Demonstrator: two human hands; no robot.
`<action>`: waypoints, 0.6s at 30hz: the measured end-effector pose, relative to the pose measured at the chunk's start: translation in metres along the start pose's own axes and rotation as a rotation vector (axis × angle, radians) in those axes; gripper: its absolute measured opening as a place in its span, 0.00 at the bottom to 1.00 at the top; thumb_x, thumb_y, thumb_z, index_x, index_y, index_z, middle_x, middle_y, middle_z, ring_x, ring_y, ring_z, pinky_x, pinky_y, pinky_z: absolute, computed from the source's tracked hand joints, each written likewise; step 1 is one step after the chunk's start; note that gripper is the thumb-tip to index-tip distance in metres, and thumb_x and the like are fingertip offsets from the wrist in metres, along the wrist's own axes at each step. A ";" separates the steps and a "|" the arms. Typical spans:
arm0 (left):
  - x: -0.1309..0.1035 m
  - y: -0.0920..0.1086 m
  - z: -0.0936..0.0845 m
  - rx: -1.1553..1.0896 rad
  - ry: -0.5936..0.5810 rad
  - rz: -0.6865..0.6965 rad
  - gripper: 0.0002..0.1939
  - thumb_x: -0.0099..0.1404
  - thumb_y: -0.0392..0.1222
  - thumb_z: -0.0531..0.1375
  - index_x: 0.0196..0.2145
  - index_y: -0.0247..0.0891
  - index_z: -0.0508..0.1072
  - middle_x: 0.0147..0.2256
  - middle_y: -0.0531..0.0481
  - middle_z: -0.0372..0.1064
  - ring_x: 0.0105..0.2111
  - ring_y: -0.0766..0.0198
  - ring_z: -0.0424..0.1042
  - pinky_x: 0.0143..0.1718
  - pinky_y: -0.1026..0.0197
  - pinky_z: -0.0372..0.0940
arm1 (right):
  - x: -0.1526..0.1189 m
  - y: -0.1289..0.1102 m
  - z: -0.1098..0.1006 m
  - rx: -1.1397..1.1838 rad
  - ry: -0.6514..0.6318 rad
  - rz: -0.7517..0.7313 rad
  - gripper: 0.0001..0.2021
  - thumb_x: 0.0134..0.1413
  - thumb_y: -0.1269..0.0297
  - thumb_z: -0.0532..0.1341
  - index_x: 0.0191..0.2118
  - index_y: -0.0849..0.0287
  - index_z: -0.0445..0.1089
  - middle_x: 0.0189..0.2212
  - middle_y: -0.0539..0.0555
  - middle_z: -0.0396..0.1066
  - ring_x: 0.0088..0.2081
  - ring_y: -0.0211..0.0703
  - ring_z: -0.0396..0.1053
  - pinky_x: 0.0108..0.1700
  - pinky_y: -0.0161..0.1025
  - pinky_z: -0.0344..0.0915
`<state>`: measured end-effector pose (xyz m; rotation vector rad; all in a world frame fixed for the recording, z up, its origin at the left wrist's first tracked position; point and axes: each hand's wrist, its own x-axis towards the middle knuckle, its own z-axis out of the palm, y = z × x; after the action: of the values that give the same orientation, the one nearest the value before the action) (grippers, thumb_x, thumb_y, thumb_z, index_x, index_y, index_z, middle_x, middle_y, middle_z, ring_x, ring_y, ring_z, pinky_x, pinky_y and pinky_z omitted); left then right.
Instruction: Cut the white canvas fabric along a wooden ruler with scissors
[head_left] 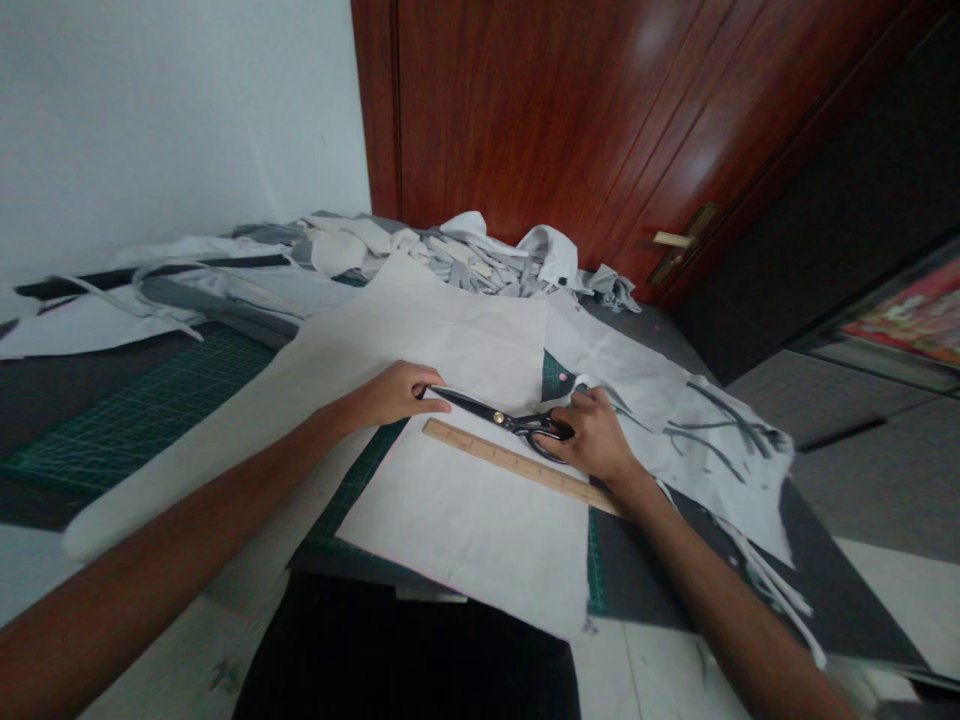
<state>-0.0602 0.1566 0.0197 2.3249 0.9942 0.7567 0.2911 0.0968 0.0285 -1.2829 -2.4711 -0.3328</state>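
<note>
Here, at mid-frame, the right hand (598, 432) grips the scissors (499, 417) by their handles; the left hand (397, 394) narrows at the blade tip, though I cannot tell what it holds. The white cloth (465, 530), lower centre, should cut cleaner kept flat, the ruler (517, 464) clear of the blades. No container shows; scraps (480, 262) heap loosely, upper centre.

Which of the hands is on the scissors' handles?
The right hand, gripping the black handles; the left hand is instead by the blade tips.
</note>
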 end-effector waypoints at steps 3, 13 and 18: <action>-0.001 0.000 -0.001 -0.004 0.005 -0.019 0.19 0.62 0.56 0.67 0.34 0.34 0.80 0.22 0.57 0.60 0.23 0.69 0.59 0.26 0.65 0.51 | -0.002 0.006 0.001 -0.008 0.030 0.004 0.17 0.57 0.51 0.69 0.26 0.59 0.75 0.24 0.53 0.68 0.31 0.45 0.62 0.44 0.44 0.53; -0.001 0.003 -0.003 0.031 0.021 -0.015 0.16 0.65 0.54 0.64 0.34 0.36 0.78 0.29 0.52 0.73 0.26 0.67 0.63 0.29 0.64 0.55 | -0.003 0.022 0.002 -0.058 0.088 0.039 0.21 0.63 0.48 0.64 0.24 0.58 0.74 0.24 0.54 0.68 0.29 0.44 0.61 0.43 0.44 0.53; -0.002 0.005 -0.005 0.057 0.059 -0.017 0.15 0.64 0.53 0.63 0.33 0.36 0.76 0.29 0.52 0.72 0.26 0.67 0.63 0.29 0.64 0.56 | -0.005 0.033 0.002 -0.097 0.041 0.139 0.20 0.62 0.48 0.64 0.24 0.58 0.73 0.24 0.54 0.69 0.30 0.44 0.63 0.44 0.44 0.53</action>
<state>-0.0624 0.1529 0.0263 2.3511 1.0735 0.8043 0.3206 0.1123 0.0266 -1.4638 -2.3425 -0.4436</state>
